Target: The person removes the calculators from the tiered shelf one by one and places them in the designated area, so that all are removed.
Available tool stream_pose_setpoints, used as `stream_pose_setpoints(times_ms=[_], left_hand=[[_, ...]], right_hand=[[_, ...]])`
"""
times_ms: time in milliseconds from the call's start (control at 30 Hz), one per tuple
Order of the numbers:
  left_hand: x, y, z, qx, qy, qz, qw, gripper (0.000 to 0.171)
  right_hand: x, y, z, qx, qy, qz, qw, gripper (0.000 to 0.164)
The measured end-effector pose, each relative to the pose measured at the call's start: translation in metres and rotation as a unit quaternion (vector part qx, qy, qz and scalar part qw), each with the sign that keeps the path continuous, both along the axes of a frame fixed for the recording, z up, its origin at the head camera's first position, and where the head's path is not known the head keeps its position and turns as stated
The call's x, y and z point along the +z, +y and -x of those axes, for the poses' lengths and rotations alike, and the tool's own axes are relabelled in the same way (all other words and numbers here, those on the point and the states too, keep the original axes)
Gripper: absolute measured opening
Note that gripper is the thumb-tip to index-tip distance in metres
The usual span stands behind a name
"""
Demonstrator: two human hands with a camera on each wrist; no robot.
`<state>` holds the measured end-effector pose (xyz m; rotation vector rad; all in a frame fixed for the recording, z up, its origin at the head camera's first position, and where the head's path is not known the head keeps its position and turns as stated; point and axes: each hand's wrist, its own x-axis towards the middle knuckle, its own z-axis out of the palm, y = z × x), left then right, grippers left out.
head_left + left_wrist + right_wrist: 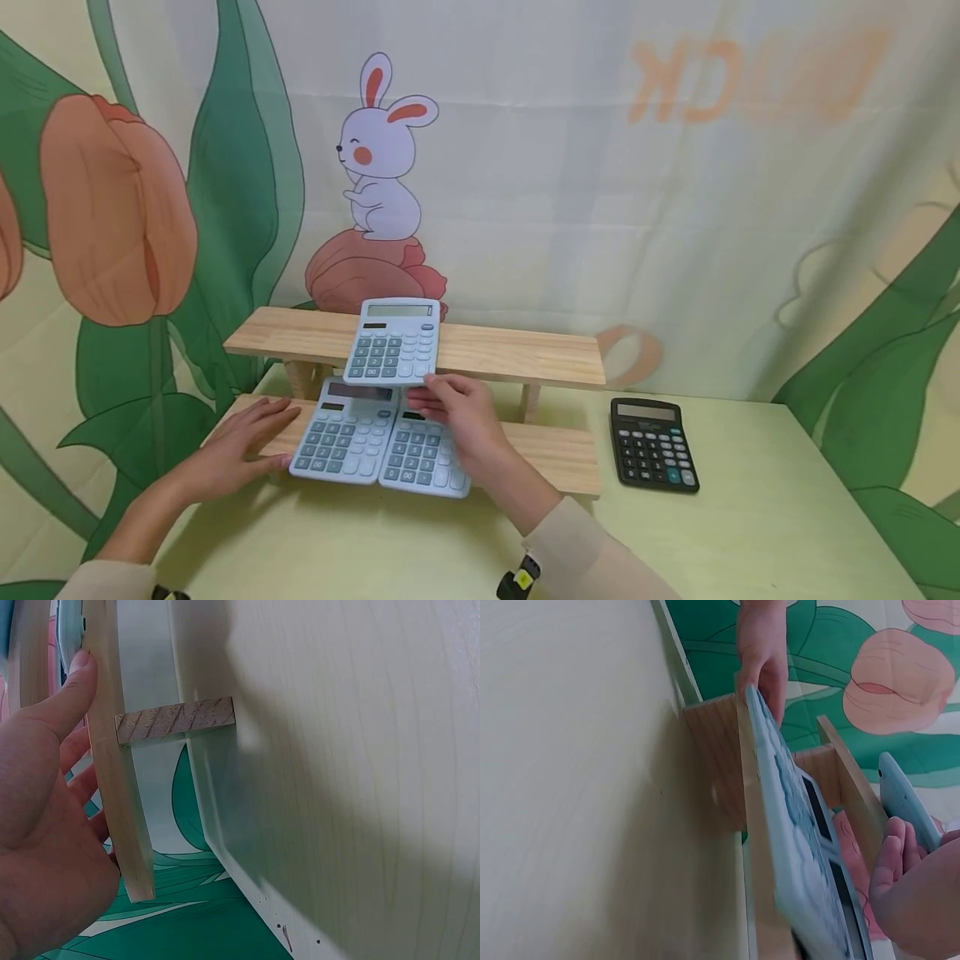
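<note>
In the head view, my right hand pinches the lower right corner of a pale blue calculator, thumb on top and fingers beneath. That calculator leans at the upper board of a two-step wooden stand. Two more pale blue calculators, a left one and a right one, lie side by side on the lower board. My right hand partly covers the right one. On the lower board's left end rests my left hand, fingers spread, its thumb at the left calculator's edge.
A black calculator lies on the pale table, right of the stand. Behind the table hangs a printed curtain with a rabbit and tulips. A wooden support stands beneath the lower board.
</note>
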<state>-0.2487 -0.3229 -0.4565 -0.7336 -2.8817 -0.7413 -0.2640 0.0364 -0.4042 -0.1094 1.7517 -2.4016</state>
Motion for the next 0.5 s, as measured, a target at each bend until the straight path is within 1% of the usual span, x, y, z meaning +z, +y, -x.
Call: stream_pose_setpoints(times_ms=[200,300,500], left_hand=[[0.0,0.0,0.0,-0.004,0.005,-0.002,1.0,0.073],[0.0,0.0,0.0,-0.005,0.006,-0.002,1.0,0.073],[0.001,0.001,0.0,-0.004,0.004,-0.002,1.0,0.073]], right_hand=[[-0.004,0.03,-0.008,-0.003,0.005,-0.001,1.0,0.029],[-0.006,0.042,-0.013,-0.005,0.016,-0.006,1.0,0.031],[-0.01,0.055,-0.023,-0.001,0.02,-0.01,1.0,0.029]])
